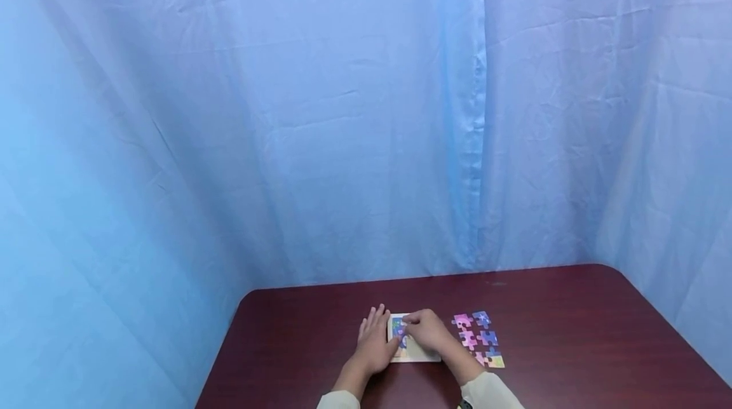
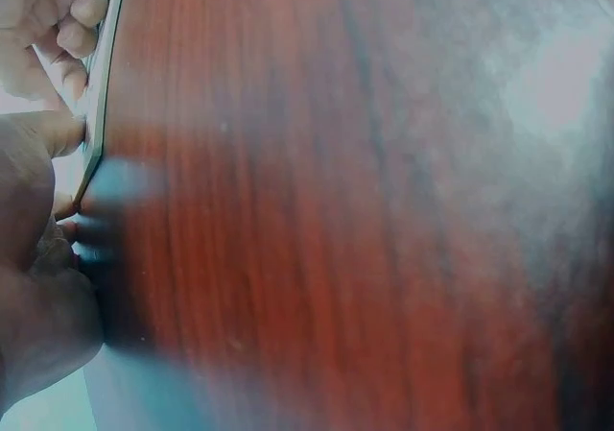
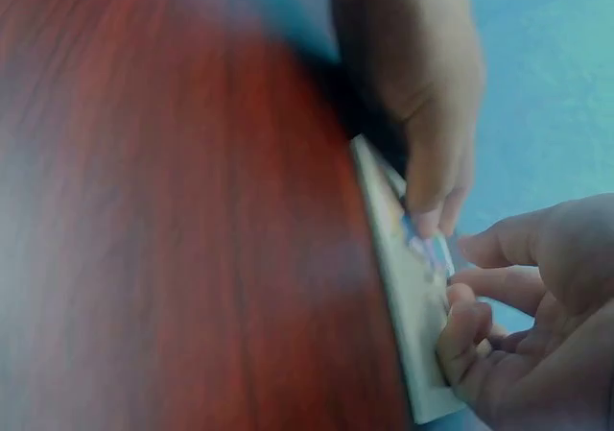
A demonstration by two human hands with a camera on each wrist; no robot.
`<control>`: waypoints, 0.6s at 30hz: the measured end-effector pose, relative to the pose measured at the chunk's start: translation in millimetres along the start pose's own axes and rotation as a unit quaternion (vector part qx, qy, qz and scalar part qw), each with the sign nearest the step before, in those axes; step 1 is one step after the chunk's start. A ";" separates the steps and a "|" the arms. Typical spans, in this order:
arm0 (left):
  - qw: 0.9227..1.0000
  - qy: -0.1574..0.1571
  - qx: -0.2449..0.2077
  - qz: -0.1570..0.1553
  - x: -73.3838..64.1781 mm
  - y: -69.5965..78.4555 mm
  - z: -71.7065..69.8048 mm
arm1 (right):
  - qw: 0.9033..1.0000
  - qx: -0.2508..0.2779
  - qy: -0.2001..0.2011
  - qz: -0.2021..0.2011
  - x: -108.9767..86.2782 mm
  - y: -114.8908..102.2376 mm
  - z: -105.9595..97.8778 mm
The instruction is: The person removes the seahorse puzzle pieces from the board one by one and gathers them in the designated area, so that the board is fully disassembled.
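Observation:
A pale puzzle board (image 1: 423,354) lies on the table, with joined colourful pieces (image 1: 398,328) along its left part and a bare surface on its right. My left hand (image 1: 374,342) rests along the board's left edge, its fingers straight and its thumb on the pieces. Over the board's upper middle, my right hand (image 1: 429,331) pinches at a puzzle piece with thumb and forefinger; the other fingers are curled. That piece is mostly hidden by the fingers. In the right wrist view, the left thumb and the right fingertips are close together above the board (image 3: 408,325).
Several loose puzzle pieces (image 1: 487,338), pink, blue and yellow, lie in two columns to the right of the board. The dark red wooden table (image 1: 309,326) has rounded far corners. Blue curtains (image 1: 343,142) hang behind and at both sides.

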State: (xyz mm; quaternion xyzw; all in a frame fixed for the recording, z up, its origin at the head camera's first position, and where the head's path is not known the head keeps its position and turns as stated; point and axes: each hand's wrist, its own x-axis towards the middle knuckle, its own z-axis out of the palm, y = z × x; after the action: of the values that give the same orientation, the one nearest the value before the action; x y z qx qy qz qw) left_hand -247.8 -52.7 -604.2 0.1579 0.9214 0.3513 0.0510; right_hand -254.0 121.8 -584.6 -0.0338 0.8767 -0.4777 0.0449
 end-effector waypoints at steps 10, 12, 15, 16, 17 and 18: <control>1.000 -0.005 0.004 -0.021 2.2 -4.9 4.8 | 0.978 0.154 -0.064 0.123 6.4 -11.6 -5.8; 1.000 -0.007 0.005 -0.017 1.6 -3.2 3.2 | 0.976 0.161 -0.069 0.131 7.8 -12.2 -4.9; 1.000 -0.013 0.009 -0.019 0.9 0.1 0.1 | 0.975 0.160 -0.068 0.136 9.6 -13.4 -2.9; 1.000 -0.012 0.009 -0.016 0.6 0.9 -0.7 | 0.975 0.161 -0.066 0.137 10.1 -13.8 -2.2; 1.000 -0.010 0.010 -0.013 0.4 1.5 -1.3 | 0.975 0.163 -0.063 0.139 10.0 -14.2 -1.6; 1.000 -0.011 0.012 -0.015 0.5 1.8 -1.5 | 0.974 0.167 -0.059 0.139 10.0 -14.4 -1.2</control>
State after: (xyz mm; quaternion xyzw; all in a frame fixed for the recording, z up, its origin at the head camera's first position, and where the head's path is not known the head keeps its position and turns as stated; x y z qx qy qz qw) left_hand -248.2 -52.2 -601.8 0.1484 0.9271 0.3381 0.0642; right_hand -263.8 114.0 -572.4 0.0682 0.7763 -0.6038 0.1675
